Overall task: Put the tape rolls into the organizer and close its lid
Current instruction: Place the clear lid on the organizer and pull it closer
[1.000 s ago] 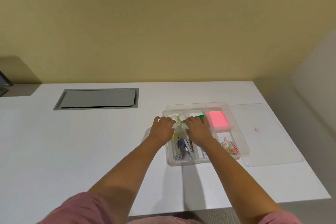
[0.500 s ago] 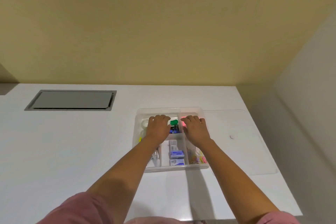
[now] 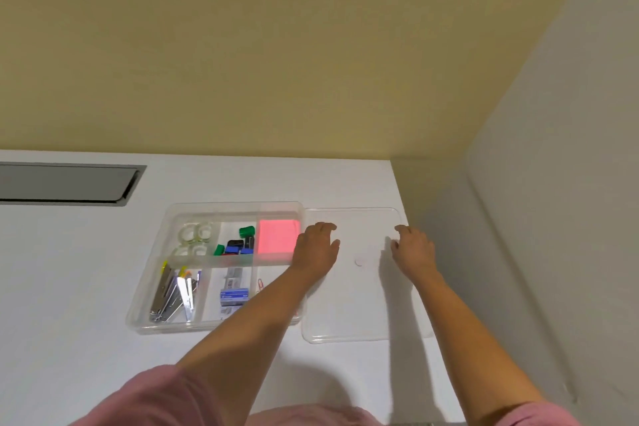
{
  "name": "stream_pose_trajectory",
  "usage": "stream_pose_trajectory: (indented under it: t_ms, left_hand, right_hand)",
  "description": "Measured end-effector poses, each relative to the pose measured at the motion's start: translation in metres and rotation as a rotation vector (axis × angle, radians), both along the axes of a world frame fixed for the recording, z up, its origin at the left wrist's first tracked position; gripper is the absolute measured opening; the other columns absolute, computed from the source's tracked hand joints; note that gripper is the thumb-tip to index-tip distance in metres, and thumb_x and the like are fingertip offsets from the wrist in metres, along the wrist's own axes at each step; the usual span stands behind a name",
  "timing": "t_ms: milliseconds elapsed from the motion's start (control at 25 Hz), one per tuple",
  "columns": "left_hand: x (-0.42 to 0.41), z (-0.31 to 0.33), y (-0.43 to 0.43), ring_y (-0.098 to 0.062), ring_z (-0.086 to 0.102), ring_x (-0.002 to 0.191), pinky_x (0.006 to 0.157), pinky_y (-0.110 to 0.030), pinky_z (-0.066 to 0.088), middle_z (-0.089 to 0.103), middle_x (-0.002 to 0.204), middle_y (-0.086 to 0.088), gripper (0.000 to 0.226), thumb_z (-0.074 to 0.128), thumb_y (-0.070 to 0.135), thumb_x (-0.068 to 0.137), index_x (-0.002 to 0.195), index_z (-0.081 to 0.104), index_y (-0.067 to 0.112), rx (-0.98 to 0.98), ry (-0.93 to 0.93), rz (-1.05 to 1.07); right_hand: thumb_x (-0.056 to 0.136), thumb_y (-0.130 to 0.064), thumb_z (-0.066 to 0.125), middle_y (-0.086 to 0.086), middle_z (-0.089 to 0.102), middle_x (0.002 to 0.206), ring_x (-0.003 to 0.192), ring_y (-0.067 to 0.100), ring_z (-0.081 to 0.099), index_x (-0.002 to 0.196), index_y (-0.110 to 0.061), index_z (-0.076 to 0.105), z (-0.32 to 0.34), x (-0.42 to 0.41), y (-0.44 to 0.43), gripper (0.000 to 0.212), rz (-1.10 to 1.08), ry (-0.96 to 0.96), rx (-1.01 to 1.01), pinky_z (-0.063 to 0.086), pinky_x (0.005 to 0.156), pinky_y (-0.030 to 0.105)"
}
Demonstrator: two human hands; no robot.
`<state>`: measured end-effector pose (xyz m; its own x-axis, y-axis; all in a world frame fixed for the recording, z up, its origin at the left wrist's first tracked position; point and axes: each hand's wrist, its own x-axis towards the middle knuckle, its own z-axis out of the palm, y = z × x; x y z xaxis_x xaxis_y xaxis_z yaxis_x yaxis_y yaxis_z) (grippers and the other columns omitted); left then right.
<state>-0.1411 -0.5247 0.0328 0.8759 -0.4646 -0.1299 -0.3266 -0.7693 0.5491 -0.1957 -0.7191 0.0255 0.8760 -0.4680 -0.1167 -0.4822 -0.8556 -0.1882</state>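
Note:
The clear plastic organizer [image 3: 152,273] lies open on the white table. Several clear tape rolls [image 3: 194,232] sit in its back left compartment. Its flat transparent lid [image 3: 349,315] lies on the table just right of it. My left hand [image 3: 316,245] hovers over the lid's left edge, next to the organizer's right wall, fingers spread. Over the lid's right side is my right hand [image 3: 413,247], fingers curled apart. Neither hand holds anything.
Inside the organizer are a pink sticky-note pad [image 3: 276,239], binder clips [image 3: 238,245], staplers [image 3: 173,290], staple boxes [image 3: 233,294] and paper clips. A grey cable hatch [image 3: 65,183] is set in the table at back left. The table's right edge [image 3: 418,239] runs close to the lid, near a wall.
Both hands left the organizer's back compartments and moved right, to above the lid. The camera has turned right, so the organizer now appears further left.

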Motion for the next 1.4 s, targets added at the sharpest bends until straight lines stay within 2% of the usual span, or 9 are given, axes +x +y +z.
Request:
stream_pose_trajectory:
  t_ms: [160,400,560,680,840,960,1120,1280,1400]
  left_hand:
    - [-0.005,-0.015,-0.036,-0.027,0.033,0.138,0.114,-0.038,0.029,0.036,0.149,-0.011,0.052,0.048,0.029,0.096,0.141,0.033,0.009,-0.106,0.304,0.121]
    - [0.004,-0.031,-0.053,-0.034,-0.005,0.147,0.119,-0.044,0.008,-0.009,0.159,-0.018,0.075,0.041,0.044,0.095,0.150,0.005,0.008,0.168,0.385,0.334]
    - [0.010,-0.041,-0.054,-0.034,-0.006,0.147,0.118,-0.048,0.010,-0.010,0.159,-0.017,0.075,0.042,0.047,0.094,0.149,0.008,0.010,0.157,0.514,0.460]
    - [0.012,-0.045,-0.056,-0.031,-0.011,0.147,0.118,-0.047,0.009,-0.010,0.159,-0.016,0.073,0.042,0.045,0.095,0.149,0.009,0.009,0.124,0.518,0.391]
    - [0.022,-0.033,-0.064,-0.031,0.001,0.148,0.120,-0.044,0.010,0.004,0.159,-0.016,0.068,0.039,0.046,0.095,0.149,0.017,0.012,0.064,0.567,0.344]
    - [0.034,-0.016,-0.064,-0.029,0.025,0.142,0.118,-0.041,0.023,0.023,0.155,-0.011,0.063,0.039,0.047,0.095,0.147,0.026,0.013,-0.167,0.682,0.399]
    - [0.046,0.031,-0.056,-0.025,0.037,0.137,0.111,-0.038,0.033,0.038,0.148,-0.005,0.054,0.036,0.046,0.098,0.140,0.038,0.012,-0.651,0.869,0.500]
    - [0.065,0.072,-0.031,-0.032,0.032,0.139,0.107,-0.047,0.036,0.026,0.153,-0.015,0.065,0.031,0.057,0.094,0.142,0.035,0.012,-1.126,1.026,0.525]
    - [0.080,0.097,0.003,-0.045,0.044,0.127,0.098,-0.059,0.039,0.036,0.144,-0.023,0.079,0.034,0.069,0.086,0.131,0.041,0.004,-1.540,1.209,0.495]
  right_hand:
    - [0.095,-0.015,0.047,0.023,0.047,0.135,0.125,0.036,0.045,0.130,0.002,0.044,-0.021,-0.012,-0.036,0.039,-0.197,0.079,0.165,0.040,0.102,0.040]
    - [0.091,-0.022,0.057,0.021,0.055,0.128,0.117,0.036,0.054,0.125,0.001,0.049,-0.038,-0.008,-0.055,0.042,-0.289,0.129,0.383,0.048,0.094,0.041]
    - [0.092,-0.014,0.053,0.021,0.061,0.122,0.113,0.036,0.058,0.119,0.000,0.056,-0.043,-0.002,-0.059,0.031,-0.292,0.148,0.311,0.051,0.090,0.039]
    - [0.093,-0.005,0.047,0.024,0.063,0.119,0.110,0.038,0.060,0.115,0.001,0.060,-0.045,-0.001,-0.061,0.026,-0.317,0.144,0.245,0.051,0.089,0.040]
    - [0.089,-0.011,0.052,0.026,0.065,0.112,0.102,0.040,0.062,0.105,0.002,0.062,-0.027,0.002,-0.067,0.023,-0.490,-0.041,0.335,0.052,0.082,0.040]
    - [0.089,-0.016,0.052,0.024,0.067,0.105,0.093,0.038,0.063,0.098,-0.002,0.062,0.016,0.016,-0.064,0.019,-0.575,-0.336,0.347,0.044,0.070,0.034]
    - [0.088,-0.024,0.055,0.010,0.068,0.103,0.088,0.034,0.063,0.096,-0.012,0.064,0.080,0.040,-0.046,0.017,-0.462,-0.679,0.151,0.036,0.064,0.028]
    - [0.090,-0.044,0.054,0.004,0.067,0.085,0.075,0.022,0.063,0.086,-0.016,0.068,0.125,0.049,-0.009,0.032,-0.146,-0.959,0.031,0.032,0.055,0.024]
    - [0.088,-0.054,0.048,0.004,0.062,0.068,0.069,0.014,0.054,0.073,-0.017,0.067,0.130,0.044,0.022,0.044,0.216,-1.048,-0.100,0.034,0.052,0.024]
